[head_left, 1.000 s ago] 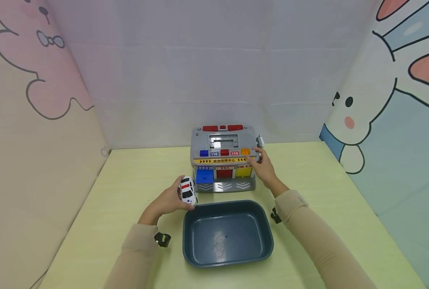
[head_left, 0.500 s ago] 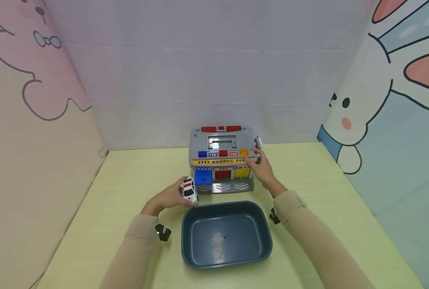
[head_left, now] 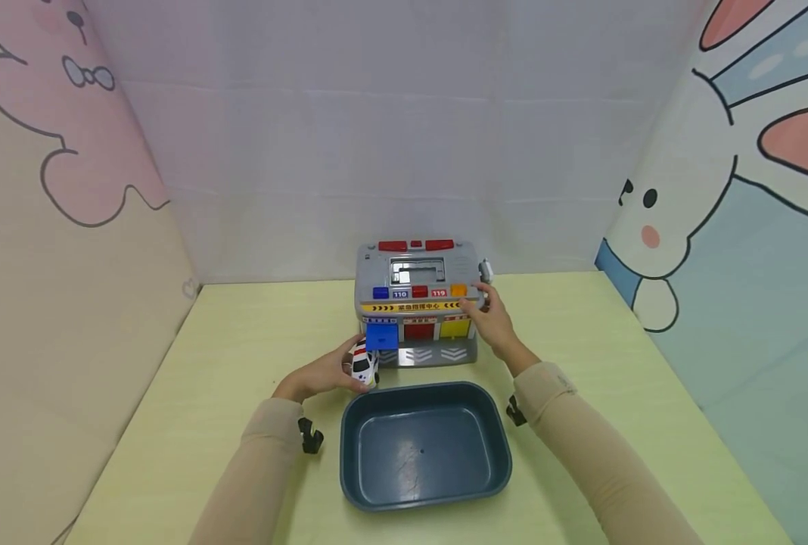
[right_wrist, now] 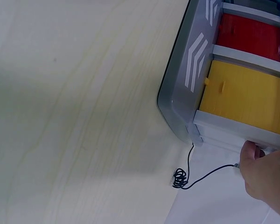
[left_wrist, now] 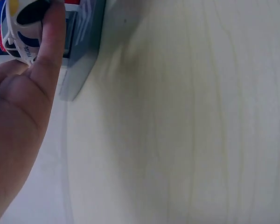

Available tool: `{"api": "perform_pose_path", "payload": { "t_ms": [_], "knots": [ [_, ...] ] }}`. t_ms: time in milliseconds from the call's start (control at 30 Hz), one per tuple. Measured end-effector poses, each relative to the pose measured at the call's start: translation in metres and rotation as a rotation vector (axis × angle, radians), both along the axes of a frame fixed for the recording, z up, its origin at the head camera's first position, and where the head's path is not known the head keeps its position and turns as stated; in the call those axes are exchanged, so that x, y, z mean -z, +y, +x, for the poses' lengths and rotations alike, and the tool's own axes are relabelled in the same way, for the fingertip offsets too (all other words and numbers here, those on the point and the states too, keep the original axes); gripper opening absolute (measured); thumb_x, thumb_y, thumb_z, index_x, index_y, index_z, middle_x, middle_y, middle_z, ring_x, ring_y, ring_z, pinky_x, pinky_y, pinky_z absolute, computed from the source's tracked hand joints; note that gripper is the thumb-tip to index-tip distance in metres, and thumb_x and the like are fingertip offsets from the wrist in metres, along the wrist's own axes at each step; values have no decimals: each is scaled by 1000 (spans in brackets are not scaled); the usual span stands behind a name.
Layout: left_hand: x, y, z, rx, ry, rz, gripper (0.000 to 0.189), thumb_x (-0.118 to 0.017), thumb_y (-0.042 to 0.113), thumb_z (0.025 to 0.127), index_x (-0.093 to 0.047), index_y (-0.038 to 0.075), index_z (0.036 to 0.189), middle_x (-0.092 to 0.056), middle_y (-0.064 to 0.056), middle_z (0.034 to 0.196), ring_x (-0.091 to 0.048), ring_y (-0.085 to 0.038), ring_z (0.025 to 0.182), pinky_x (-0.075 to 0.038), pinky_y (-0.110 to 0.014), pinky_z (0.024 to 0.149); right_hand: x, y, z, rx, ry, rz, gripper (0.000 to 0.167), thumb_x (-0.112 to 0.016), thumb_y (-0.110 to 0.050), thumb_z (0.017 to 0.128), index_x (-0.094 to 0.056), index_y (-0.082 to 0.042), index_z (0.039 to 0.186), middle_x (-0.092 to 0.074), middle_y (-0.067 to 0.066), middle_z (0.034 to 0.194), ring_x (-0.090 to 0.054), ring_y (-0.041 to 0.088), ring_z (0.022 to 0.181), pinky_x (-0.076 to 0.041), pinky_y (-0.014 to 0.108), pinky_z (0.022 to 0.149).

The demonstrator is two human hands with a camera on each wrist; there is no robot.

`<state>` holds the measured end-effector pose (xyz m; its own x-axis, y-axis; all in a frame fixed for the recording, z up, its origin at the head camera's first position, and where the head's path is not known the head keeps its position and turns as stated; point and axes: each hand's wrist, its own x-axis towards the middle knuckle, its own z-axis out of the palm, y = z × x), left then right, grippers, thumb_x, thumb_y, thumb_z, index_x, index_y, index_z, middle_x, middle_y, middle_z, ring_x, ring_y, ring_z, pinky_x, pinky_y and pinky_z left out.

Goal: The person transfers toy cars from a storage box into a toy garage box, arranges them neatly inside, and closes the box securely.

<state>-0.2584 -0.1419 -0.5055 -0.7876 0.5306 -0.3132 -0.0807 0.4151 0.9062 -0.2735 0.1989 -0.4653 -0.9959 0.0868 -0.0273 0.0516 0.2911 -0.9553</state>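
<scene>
My left hand (head_left: 322, 375) grips a white toy police car (head_left: 365, 362) with dark windows and a red roof bar. The car's far end meets the front left of a grey toy rescue station (head_left: 460, 269), beside the raised blue door (head_left: 381, 336). Part of the car is hidden by the hand in the left wrist view. On the station's right front corner, my right hand (head_left: 494, 322) holds on, thumb in front and fingers at the side. In the right wrist view the red door (right_wrist: 254, 39) and yellow door (right_wrist: 245, 95) are down.
A dark blue tray (head_left: 445, 446) stands on the table in front of the station. A white handset (head_left: 486, 270) hangs on the station's right side. Its coiled black cord (right_wrist: 179, 178) lies behind. A pale curtain (head_left: 349, 151) rises at the table's back edge.
My left hand has moved the toy car to the right, and its far end has come up against the blue door. My right hand stays on the station's corner.
</scene>
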Motion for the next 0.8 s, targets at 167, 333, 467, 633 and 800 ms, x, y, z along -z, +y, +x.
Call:
{"api": "perform_pose_path", "payload": {
  "t_ms": [167,333,467,633,800],
  "knots": [
    [4,2,-2,23,-10,26,111,-85,21,77,-8,22,157,-41,-23,140,-54,-33,112,-39,-52,102,1,0,1,-3,-6,9,60,-60,-34,97,-32,-14,147,-45,20,125,-46,31,109,-42,42,93],
    [6,7,-6,63,27,27,112,-84,21,78,-6,21,158,-44,-21,137,-55,-32,110,-43,-48,100,1,-1,2,3,-1,12,59,-60,-33,98,-33,-14,146,-47,19,122,-47,30,106,-42,41,89],
    [10,12,-10,101,61,51,111,-83,18,79,-4,22,157,-49,-18,130,-56,-30,102,-48,-41,92,0,-2,2,5,-8,8,58,-60,-34,98,-34,-15,146,-47,19,124,-47,30,108,-42,42,92],
    [15,16,-12,100,144,27,112,-84,15,77,-7,21,157,-53,-16,121,-57,-28,97,-50,-38,85,-1,-3,4,3,19,11,57,-60,-30,98,-34,-12,146,-50,21,122,-49,30,106,-43,41,90],
    [23,21,-12,66,185,44,107,-86,9,75,-17,22,156,-56,-13,118,-58,-27,98,-52,-39,86,-2,-2,5,4,30,18,57,-60,-30,98,-34,-11,146,-52,22,123,-50,30,106,-43,40,90]
  ]
}}
